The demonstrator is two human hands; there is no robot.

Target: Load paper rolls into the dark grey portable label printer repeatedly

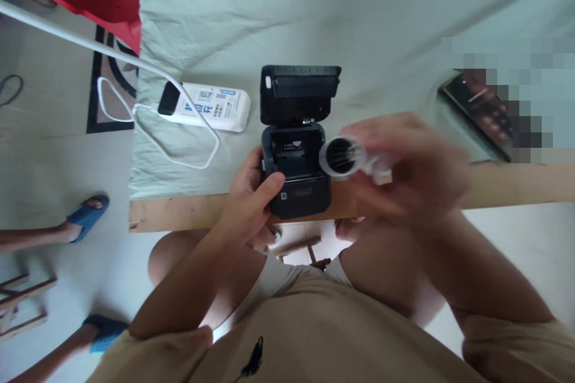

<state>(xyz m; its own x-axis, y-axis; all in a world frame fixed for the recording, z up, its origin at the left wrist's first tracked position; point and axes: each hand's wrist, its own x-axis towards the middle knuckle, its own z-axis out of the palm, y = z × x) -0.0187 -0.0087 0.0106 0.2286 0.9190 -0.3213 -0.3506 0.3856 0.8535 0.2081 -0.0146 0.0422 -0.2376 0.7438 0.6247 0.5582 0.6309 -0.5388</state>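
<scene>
Gripping the printer (297,176) at its left side, the left hand (251,194) lays its thumb over the front edge; the printer sits at the table's (179,212) near edge, lid up. Just right of the printer, the blurred right hand (404,170) holds a paper roll (341,157). A power strip (211,106) lies left of the printer.

Open cloth (359,18) beyond printer (297,149), w/ raised lid (299,93) blocking straight reach; power strip (211,106) & cable (179,155) crowd left side, phone (476,111) lies right.
</scene>
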